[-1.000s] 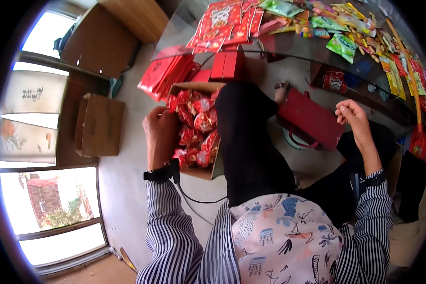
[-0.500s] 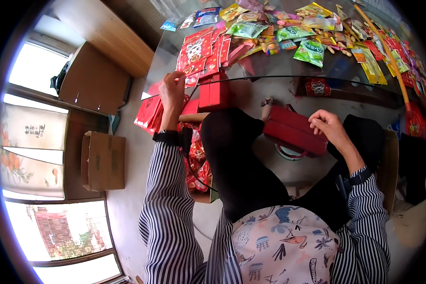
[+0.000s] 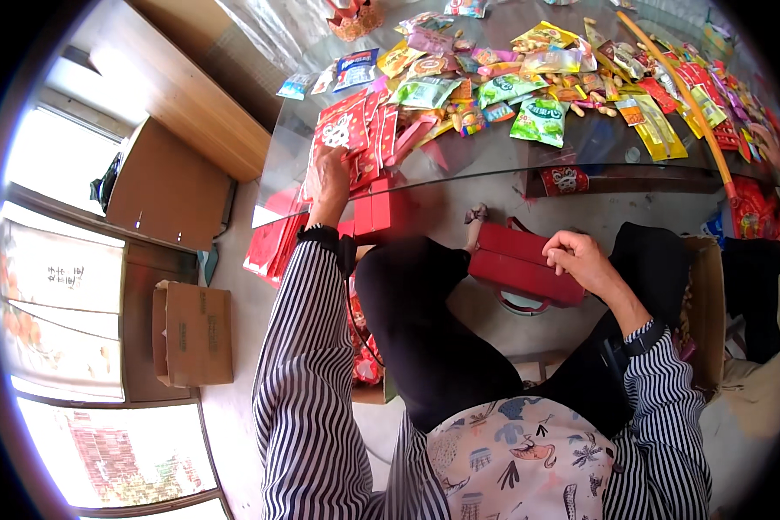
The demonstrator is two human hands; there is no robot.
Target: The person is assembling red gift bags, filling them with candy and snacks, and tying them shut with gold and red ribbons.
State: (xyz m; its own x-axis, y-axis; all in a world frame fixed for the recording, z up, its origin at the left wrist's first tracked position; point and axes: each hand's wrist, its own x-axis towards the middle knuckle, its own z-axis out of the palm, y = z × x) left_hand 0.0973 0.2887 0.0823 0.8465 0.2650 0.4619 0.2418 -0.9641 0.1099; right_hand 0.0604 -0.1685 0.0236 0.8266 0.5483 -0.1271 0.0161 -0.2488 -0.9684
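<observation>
My left hand (image 3: 327, 178) is at the near left edge of the glass table, its bent fingers closed at the lower edge of a printed red gift packet (image 3: 340, 128); the fingertips are partly hidden. More red packets (image 3: 381, 143) overlap beside it. My right hand (image 3: 578, 258) is over a dark red handled box (image 3: 520, 264) between my knees. Its fingers are curled toward the thumb, with nothing visible in them; whether they touch the box is unclear. Flat red packets (image 3: 273, 247) and a plain red box (image 3: 381, 212) sit below the table edge on the left.
Many wrapped sweets and snacks cover the glass table (image 3: 485, 160), including a green packet (image 3: 539, 121). A long orange stick (image 3: 680, 87) lies across them. Another person's hand (image 3: 773, 156) is at the far right. Cardboard boxes stand at left (image 3: 204, 334) and by my right knee (image 3: 709, 303).
My left hand has moved farther over the table edge onto the red packets. The right hand stays over the red box. The view has shifted, and another person's hand appears at right.
</observation>
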